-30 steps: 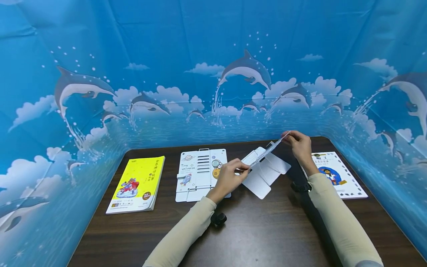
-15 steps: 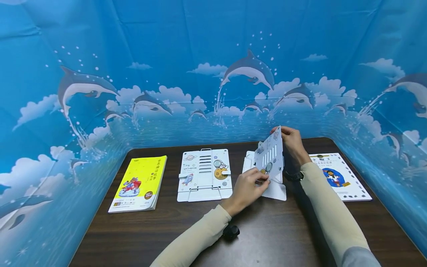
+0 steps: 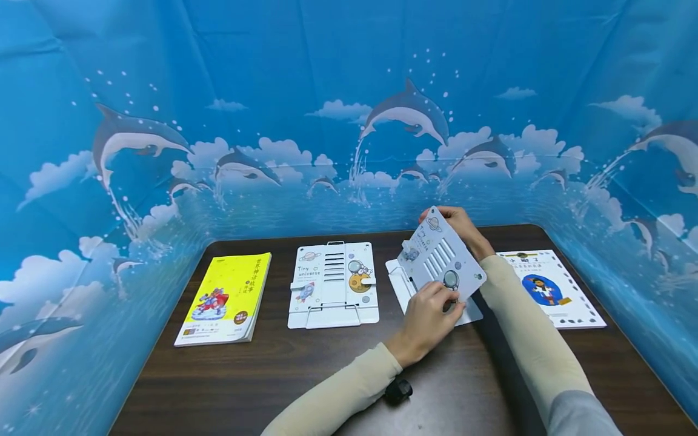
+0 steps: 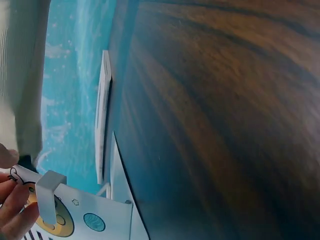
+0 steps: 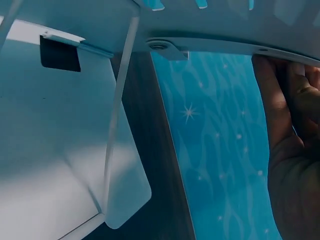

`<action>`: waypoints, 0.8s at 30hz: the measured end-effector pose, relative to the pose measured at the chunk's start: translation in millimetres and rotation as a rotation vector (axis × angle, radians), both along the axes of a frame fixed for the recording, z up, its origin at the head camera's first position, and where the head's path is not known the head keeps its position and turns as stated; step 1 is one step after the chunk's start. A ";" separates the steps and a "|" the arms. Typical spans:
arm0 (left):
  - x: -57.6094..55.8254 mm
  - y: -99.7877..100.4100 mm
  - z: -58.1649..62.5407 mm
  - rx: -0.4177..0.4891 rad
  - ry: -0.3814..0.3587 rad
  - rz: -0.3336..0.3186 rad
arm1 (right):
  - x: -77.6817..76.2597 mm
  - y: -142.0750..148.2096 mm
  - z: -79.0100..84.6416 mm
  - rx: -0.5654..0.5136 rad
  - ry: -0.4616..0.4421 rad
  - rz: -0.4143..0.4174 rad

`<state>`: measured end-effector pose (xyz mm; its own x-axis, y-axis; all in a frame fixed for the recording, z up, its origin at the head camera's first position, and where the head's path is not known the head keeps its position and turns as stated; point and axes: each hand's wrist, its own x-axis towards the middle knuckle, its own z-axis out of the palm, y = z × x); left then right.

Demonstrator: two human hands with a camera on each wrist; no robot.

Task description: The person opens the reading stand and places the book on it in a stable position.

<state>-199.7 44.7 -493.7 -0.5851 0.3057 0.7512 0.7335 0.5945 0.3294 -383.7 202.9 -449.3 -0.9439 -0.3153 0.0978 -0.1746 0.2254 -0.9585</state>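
Note:
A white metal book stand (image 3: 436, 254) with a "Tiny universe" print is unfolded on the right half of the table. Its printed panel is raised and slanted over a flat white base (image 3: 400, 284). With its fingertips my left hand (image 3: 431, 318) pinches the panel near its lower edge, beside a small white clip (image 4: 47, 195) in the left wrist view. Behind the panel's upper corner, my right hand (image 3: 460, 227) holds the edge, its fingers partly hidden. The right wrist view shows the panel's underside, a thin support rod (image 5: 117, 110) and my right fingers (image 5: 275, 95) at the rim.
A second book stand (image 3: 332, 306) with the same print lies flat at mid table. To the left lies a yellow book (image 3: 234, 297); on the right, a white book (image 3: 551, 290) lies partly behind my right arm. A dolphin-printed curtain (image 3: 349, 121) surrounds the dark wooden table (image 3: 229, 387).
The stand's panel has swung from edge-on to showing its printed face, now leaning to one side. My left hand has shifted right; my right hand has moved slightly left with the panel.

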 end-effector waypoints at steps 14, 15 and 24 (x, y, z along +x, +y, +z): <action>0.7 -2.1 0.8 -0.047 -0.042 0.006 | 7.4 -13.4 5.7 -0.069 0.006 0.141; -0.2 -4.2 1.3 -0.041 -0.052 -0.004 | 7.7 -12.0 6.6 -0.036 0.015 0.132; -23.4 -28.9 17.0 0.109 -0.240 0.048 | 32.9 5.8 17.0 0.183 0.050 -0.157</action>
